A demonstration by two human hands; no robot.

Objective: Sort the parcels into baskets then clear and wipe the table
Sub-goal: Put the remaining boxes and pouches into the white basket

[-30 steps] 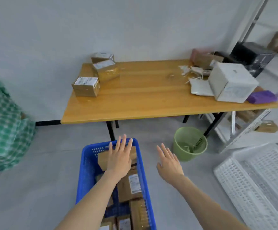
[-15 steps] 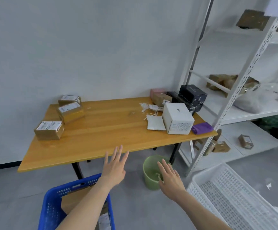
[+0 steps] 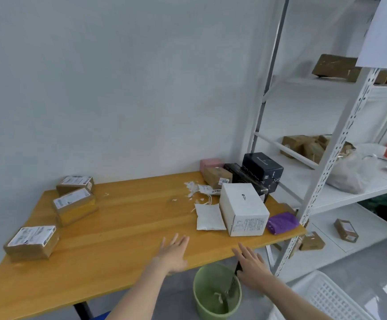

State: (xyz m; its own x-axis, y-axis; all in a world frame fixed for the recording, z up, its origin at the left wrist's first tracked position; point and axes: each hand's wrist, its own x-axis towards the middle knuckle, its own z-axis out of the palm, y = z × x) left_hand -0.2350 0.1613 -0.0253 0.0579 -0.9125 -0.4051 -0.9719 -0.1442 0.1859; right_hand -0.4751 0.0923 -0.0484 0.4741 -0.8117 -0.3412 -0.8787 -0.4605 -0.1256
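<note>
Both hands, left hand (image 3: 173, 251) and right hand (image 3: 252, 265), reach empty with fingers spread over the orange wooden worktop (image 3: 128, 227), probably toward the white cardboard box (image 3: 243, 209) awaiting sorting.

Single head-worn wide-angle view, looking forward and down from standing height over the near edge of the desk (image 3: 123, 229) toward the wall (image 3: 118, 88); shelving (image 3: 340, 144) fills the right side, floor the lower right. Close range.

Table (image 3: 123, 229) middle bare – brown parcels (image 3: 73, 205) left, white box (image 3: 243, 207) right.
</note>
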